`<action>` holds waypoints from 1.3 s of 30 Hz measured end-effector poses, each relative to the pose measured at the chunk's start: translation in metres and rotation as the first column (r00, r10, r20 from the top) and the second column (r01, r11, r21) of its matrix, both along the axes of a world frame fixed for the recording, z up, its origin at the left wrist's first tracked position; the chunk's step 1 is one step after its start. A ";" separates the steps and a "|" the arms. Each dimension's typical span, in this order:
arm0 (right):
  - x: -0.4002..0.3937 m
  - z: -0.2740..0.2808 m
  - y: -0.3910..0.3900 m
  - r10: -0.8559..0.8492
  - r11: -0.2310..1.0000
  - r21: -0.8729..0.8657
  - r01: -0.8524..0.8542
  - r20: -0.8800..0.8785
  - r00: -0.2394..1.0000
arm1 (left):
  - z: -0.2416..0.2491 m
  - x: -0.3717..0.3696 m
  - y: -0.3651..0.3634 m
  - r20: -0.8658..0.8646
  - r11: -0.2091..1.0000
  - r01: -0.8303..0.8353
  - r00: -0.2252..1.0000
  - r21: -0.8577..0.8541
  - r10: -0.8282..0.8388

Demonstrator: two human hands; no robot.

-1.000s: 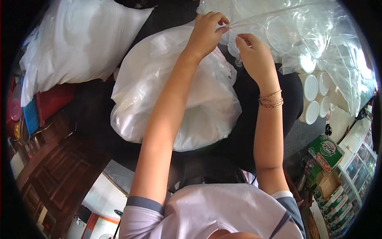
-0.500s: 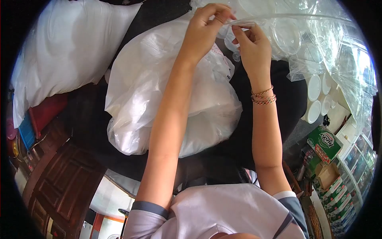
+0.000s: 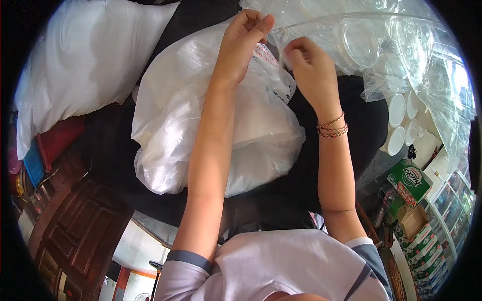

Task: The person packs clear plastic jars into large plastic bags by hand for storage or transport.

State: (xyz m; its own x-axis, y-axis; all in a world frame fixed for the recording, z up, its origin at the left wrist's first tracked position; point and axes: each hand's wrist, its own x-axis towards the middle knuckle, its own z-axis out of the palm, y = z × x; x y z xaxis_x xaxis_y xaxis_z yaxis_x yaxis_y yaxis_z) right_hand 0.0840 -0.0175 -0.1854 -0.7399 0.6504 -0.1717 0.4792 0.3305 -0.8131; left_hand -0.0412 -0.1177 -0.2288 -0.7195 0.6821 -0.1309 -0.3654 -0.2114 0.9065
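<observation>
My left hand is closed in a pinch at the near edge of a large clear plastic bag. Lower and to its right, my right hand, with braided bands at the wrist, has its fingers curled on the same clear film; its fingertips are slightly blurred. Round clear plastic containers show through the bag at the upper right. Beneath my forearms, a crumpled white plastic sack with red and black print lies across my dark-clothed lap.
A full white sack stands at the upper left. Stacks of round white-lidded tubs are at the right, above a green carton and several stacked boxes. A brown wooden door is at the lower left.
My left hand has moved left and slightly down, and my right hand down and a little left. The clear film between them is spread wider, and more red print on the sack shows.
</observation>
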 end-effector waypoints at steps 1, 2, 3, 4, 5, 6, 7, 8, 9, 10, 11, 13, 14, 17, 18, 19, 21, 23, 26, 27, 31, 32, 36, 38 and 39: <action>-0.001 -0.002 0.001 -0.041 0.998 0.052 0.042 -0.023 0.999 | 0.000 0.000 0.000 -0.019 1.000 -0.012 1.000 -0.002 0.012; -0.002 -0.004 0.001 -0.092 0.996 0.009 0.093 -0.061 0.994 | -0.001 -0.001 -0.001 -0.038 1.000 -0.022 0.999 -0.003 0.022; -0.003 -0.006 0.001 -0.145 0.989 -0.035 0.142 -0.097 0.985 | -0.002 -0.001 -0.002 -0.056 0.999 -0.032 0.998 -0.003 0.032; -0.004 -0.007 0.002 -0.199 0.979 -0.081 0.189 -0.130 0.971 | -0.004 -0.002 -0.001 -0.106 0.999 -0.045 0.993 -0.016 0.043; -0.007 -0.006 0.003 -0.196 0.980 -0.051 0.191 -0.105 0.975 | -0.007 -0.003 -0.001 -0.155 0.998 -0.061 0.986 -0.030 0.056; -0.011 -0.002 0.004 -0.188 0.982 -0.023 0.187 -0.079 0.979 | -0.006 -0.004 -0.002 -0.205 0.996 -0.083 0.976 -0.044 0.072; -0.014 0.000 0.004 -0.181 0.983 0.002 0.182 -0.052 0.982 | -0.004 -0.003 -0.003 -0.116 0.995 -0.078 0.991 -0.063 0.070; -0.015 -0.002 0.004 -0.164 0.985 0.052 0.165 -0.021 0.986 | -0.001 -0.001 -0.003 -0.026 0.994 -0.068 0.997 -0.080 0.066; -0.016 -0.006 0.004 -0.136 0.989 0.046 0.137 -0.022 0.990 | 0.002 0.001 -0.001 0.061 0.994 -0.057 0.996 -0.093 0.063; -0.016 -0.010 0.003 -0.109 0.993 0.042 0.109 -0.022 0.994 | -0.001 0.005 0.003 0.021 0.989 -0.090 0.995 -0.115 0.093; -0.016 -0.012 0.003 -0.080 0.996 0.039 0.081 -0.022 0.997 | -0.006 0.011 0.008 -0.018 0.983 -0.123 0.992 -0.134 0.122; -0.015 -0.013 0.005 -0.086 0.995 0.056 0.088 -0.032 0.996 | -0.012 0.015 0.010 -0.082 0.973 -0.084 0.994 -0.217 0.068; -0.015 -0.014 0.005 -0.087 0.994 0.063 0.089 -0.036 0.996 | -0.014 0.015 0.008 -0.098 0.959 -0.011 0.995 -0.284 -0.017; -0.016 -0.008 0.002 -0.087 0.992 0.091 0.089 -0.025 0.996 | -0.024 0.017 0.007 -0.151 0.939 0.051 0.983 -0.339 -0.107; -0.017 -0.008 0.002 -0.094 0.991 0.087 0.099 -0.063 0.994 | -0.017 0.017 0.007 -0.156 0.944 0.046 0.983 -0.326 -0.101; -0.018 -0.008 0.002 -0.100 0.991 0.080 0.108 -0.100 0.990 | -0.014 0.018 0.006 -0.159 0.949 0.040 0.983 -0.314 -0.094; -0.022 -0.007 0.001 -0.111 0.992 0.049 0.118 -0.127 0.986 | -0.015 0.020 0.005 -0.215 0.951 -0.007 0.975 -0.310 -0.063; -0.027 -0.004 -0.001 -0.122 0.992 0.003 0.123 -0.104 0.987 | -0.019 0.020 0.004 -0.293 0.951 -0.082 0.956 -0.299 -0.010; -0.025 -0.012 0.004 -0.089 0.973 0.214 0.088 -0.002 0.996 | -0.031 0.016 0.004 -0.351 0.941 -0.148 0.936 -0.304 0.034; -0.023 -0.015 0.003 -0.067 0.964 0.258 0.071 -0.024 0.997 | -0.029 0.011 0.004 -0.315 0.935 -0.116 0.949 -0.334 0.005; -0.024 0.013 -0.001 -0.051 0.997 -0.046 0.057 0.120 0.992 | -0.028 0.006 0.006 -0.433 0.917 -0.230 0.899 -0.327 0.071; -0.026 0.010 -0.005 -0.090 0.996 -0.016 0.091 0.061 0.994 | -0.028 0.005 0.006 -0.509 0.899 -0.276 0.858 -0.341 0.071; -0.024 -0.001 -0.001 -0.077 0.997 0.021 0.078 -0.031 0.997 | -0.015 0.007 0.008 -0.830 0.803 -0.478 0.557 -0.356 -0.036; -0.024 -0.003 -0.002 -0.095 0.994 0.045 0.098 -0.052 0.994 | -0.013 0.007 0.008 -0.890 0.788 -0.510 0.444 -0.345 -0.102; -0.024 -0.004 -0.002 -0.104 0.993 0.058 0.107 -0.063 0.993 | -0.012 0.005 0.008 -0.889 0.801 -0.490 0.444 -0.343 -0.109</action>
